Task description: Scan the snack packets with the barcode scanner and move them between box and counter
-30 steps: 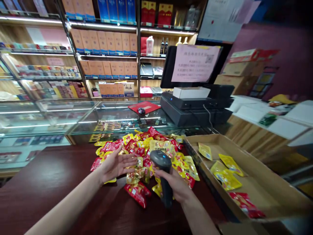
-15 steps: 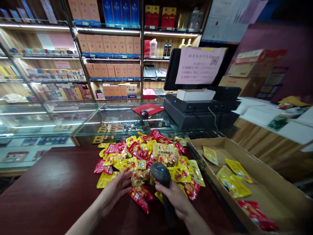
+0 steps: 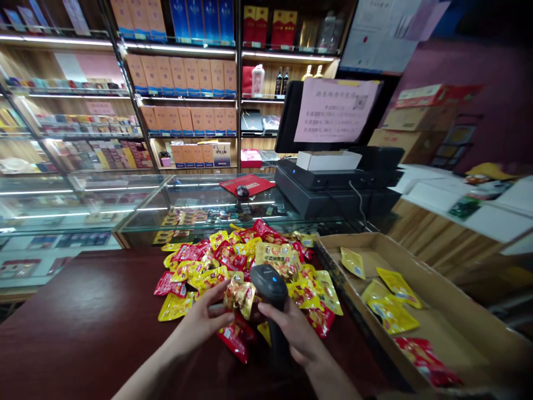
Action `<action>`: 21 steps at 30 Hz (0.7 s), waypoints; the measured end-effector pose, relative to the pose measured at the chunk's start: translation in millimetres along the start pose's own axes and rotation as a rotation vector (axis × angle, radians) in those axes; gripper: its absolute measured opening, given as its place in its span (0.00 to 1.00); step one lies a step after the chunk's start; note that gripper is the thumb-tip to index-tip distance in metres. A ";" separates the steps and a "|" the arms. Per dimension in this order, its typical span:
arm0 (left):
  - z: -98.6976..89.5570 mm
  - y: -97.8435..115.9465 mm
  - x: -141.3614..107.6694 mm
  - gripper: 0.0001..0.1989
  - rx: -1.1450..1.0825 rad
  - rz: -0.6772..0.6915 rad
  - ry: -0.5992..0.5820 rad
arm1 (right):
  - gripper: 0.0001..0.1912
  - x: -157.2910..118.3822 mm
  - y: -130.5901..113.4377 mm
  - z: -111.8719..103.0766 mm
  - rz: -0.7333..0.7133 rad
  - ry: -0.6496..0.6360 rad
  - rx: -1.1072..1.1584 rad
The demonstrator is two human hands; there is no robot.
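Where the left hand (image 3: 200, 322) reaches: thumb and fingers grasp a shiny gold packet (image 3: 240, 296), which lies at 2 o'clock from the palm.
Right hand (image 3: 297, 336): fingers wrapped around the handle of a black scanner (image 3: 270, 284), its head at 3 o'clock from the gold packet, just beside it.
Red packet (image 3: 235, 343): 6 o'clock from the gold packet.
Snack pile (image 3: 229, 255): 12 o'clock, on a dark red counter (image 3: 70, 311).
Cardboard tray (image 3: 452, 330): 3 o'clock, containing yellow and red packets.

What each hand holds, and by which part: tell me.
The right hand holds the dark scanner by its handle, below the head. The left hand holds a gold packet by its left end.
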State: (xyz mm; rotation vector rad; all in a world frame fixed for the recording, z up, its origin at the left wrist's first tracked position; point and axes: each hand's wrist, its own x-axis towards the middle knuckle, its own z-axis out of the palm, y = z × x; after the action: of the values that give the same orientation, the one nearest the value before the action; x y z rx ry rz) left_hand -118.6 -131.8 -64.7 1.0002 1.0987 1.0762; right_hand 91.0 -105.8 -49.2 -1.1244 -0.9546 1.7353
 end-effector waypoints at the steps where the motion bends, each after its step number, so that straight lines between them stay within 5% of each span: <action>1: 3.8 0.6 3.0 0.37 0.024 0.007 -0.032 | 0.18 -0.2 -4.2 2.8 0.007 -0.017 0.020; 3: 12.0 2.2 10.2 0.37 0.064 0.016 -0.100 | 0.18 -0.2 -11.6 8.7 0.020 -0.078 0.058; 7: 22.5 8.3 29.5 0.21 0.105 0.003 -0.128 | 0.20 4.2 -21.5 16.0 -0.012 -0.193 0.107; 14: 7.8 37.7 56.3 0.19 0.101 -0.063 -0.219 | 0.17 25.4 -33.0 -5.3 -0.149 0.076 -0.101; 21: 5.2 62.0 81.9 0.15 0.110 -0.113 -0.167 | 0.16 27.1 -36.0 -11.5 -0.082 0.010 -0.114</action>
State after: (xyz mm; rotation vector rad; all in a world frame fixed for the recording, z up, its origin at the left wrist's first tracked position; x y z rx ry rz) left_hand -113.8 -40.3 -18.1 1.0820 1.0728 0.8333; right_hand 103.7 -66.2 -28.4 -1.1490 -1.0900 1.6255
